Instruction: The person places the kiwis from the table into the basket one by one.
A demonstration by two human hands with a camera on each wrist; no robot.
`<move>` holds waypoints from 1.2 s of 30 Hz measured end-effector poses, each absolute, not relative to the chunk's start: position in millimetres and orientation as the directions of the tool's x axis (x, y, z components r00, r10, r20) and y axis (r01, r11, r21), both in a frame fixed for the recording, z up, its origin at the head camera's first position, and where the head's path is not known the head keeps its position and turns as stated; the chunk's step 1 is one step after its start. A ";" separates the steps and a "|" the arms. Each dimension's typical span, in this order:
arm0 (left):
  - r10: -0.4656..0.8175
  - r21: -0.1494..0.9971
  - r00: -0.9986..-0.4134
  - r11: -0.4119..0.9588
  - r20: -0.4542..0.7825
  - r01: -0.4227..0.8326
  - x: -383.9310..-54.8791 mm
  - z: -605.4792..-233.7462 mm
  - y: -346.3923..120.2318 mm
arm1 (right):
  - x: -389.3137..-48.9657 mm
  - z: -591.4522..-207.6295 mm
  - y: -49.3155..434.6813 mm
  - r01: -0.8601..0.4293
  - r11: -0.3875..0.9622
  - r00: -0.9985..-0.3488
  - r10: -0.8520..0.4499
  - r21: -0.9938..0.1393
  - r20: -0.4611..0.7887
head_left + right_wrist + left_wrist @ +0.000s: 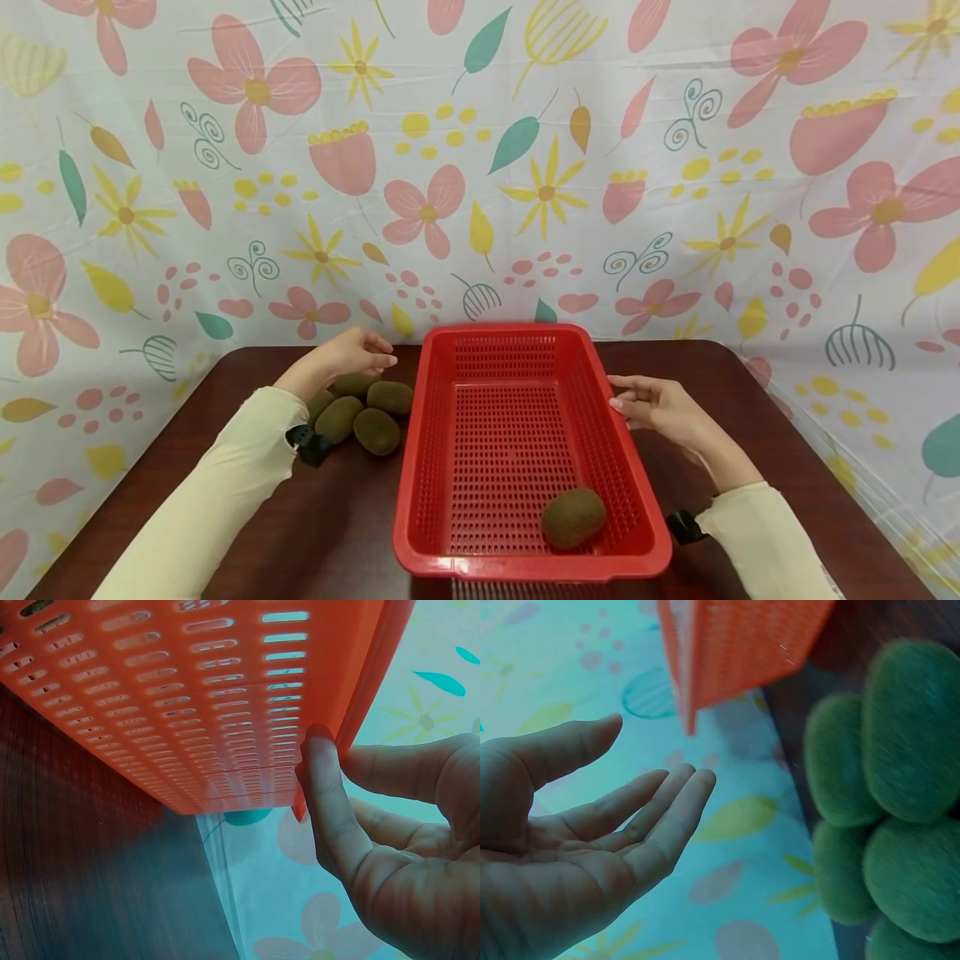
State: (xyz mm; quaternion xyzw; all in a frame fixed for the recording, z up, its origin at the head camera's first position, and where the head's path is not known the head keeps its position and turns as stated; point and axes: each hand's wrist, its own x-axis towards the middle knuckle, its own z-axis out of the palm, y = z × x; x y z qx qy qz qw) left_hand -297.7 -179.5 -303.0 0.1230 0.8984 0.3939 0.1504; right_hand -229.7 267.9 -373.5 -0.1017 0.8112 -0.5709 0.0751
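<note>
My left hand [356,354] is over the far end of a group of brown fuzzy kiwis [377,431], left of a red plastic basket [405,508]. Its fingers are loosely bent with nothing in them; in the left wrist view that hand [622,840] shows a bare palm beside the kiwis [911,877]. At the basket's right side is my right hand [660,412]. In the right wrist view its thumb and a finger [330,802] pinch the basket's rim [375,675]. One kiwi [573,517] lies inside the basket, in the near right corner.
A dark brown wooden table [315,525] carries everything. Behind its far edge hangs a white cloth [465,167] printed with flowers and leaves. Perforated walls with a raised rim surround the basket's inside.
</note>
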 end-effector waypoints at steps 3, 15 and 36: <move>0.324 0.738 -0.936 0.663 -0.136 0.122 -300.2 -311.7 -185.3 | -229.6 -373.0 267.8 -0.078 0.329 -0.968 -0.250 -0.941 -0.007; 0.252 0.678 -0.962 0.726 -0.105 0.116 -309.7 -347.5 -190.2 | -229.3 -373.7 267.3 -0.084 0.324 -0.966 -0.258 -0.942 -0.002; 0.501 0.542 -0.863 0.741 -0.055 0.396 -319.0 -370.1 -188.9 | -227.6 -373.3 267.7 -0.087 0.326 -0.967 -0.255 -0.941 0.001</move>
